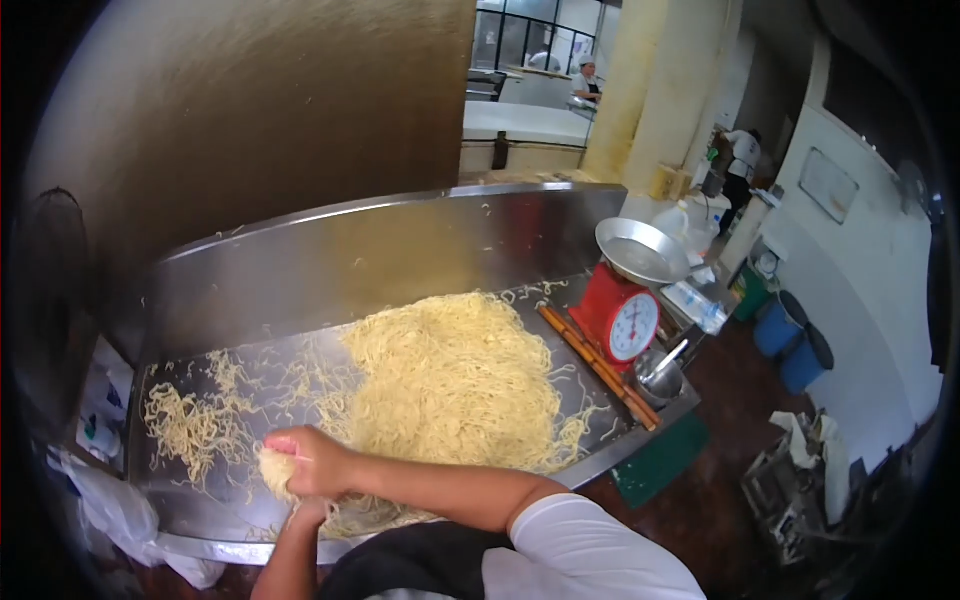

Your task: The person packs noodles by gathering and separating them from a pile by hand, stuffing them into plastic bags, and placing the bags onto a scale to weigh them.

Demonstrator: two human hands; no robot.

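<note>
My right hand [318, 462] reaches across to the left front of the metal tray table and is closed around a pale clump of noodles [277, 473]. Just below it, touching or nearly so, is my left hand [308, 512]; its fingers are hidden behind the right hand. A large heap of yellow noodles [455, 385] spreads over the middle of the metal tray table [290, 425]. Left of my hands lies a smaller loose pile of noodles [195, 425], with stray strands scattered between the two.
A red dial scale [603, 315] with a metal pan [642, 250] stands at the right end. Beside it are wooden sticks [600, 367] and a metal bowl [660, 378]. Blue bins [780, 325] line the right wall. Other people [742, 160] are in the background.
</note>
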